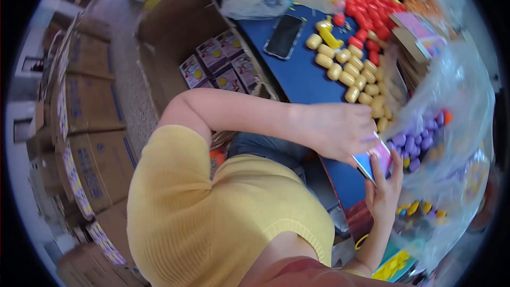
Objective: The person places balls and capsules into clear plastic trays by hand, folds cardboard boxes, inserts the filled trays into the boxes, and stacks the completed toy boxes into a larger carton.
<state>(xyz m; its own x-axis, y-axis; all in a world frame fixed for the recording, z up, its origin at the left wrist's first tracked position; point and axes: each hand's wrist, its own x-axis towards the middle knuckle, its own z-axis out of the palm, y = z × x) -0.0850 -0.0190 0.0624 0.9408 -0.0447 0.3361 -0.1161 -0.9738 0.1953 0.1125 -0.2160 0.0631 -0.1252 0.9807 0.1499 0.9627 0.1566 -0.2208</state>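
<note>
Over the blue table point(271, 77), both hands are on a small printed box point(378, 150) in pink and blue. My left hand point(337, 127) reaches across from the left with its back up and its fingers curled at the box's upper edge. My right hand point(383, 180) comes from below, its fingers laid against the box's face and side. The box is partly covered by the fingers, so I cannot tell whether its flap is up. Close beyond my left hand lie several beige plastic capsules point(348, 78); purple capsules point(417, 141) are just right of the box.
Red capsules point(366, 8) are heaped at the far end, near a phone point(285, 36) and a yellow piece point(329, 37). A clear plastic bag point(451, 95) lies along the right. An open carton point(175, 21) on the left holds several printed boxes point(217, 56). Brown cartons point(90, 106) are stacked further left.
</note>
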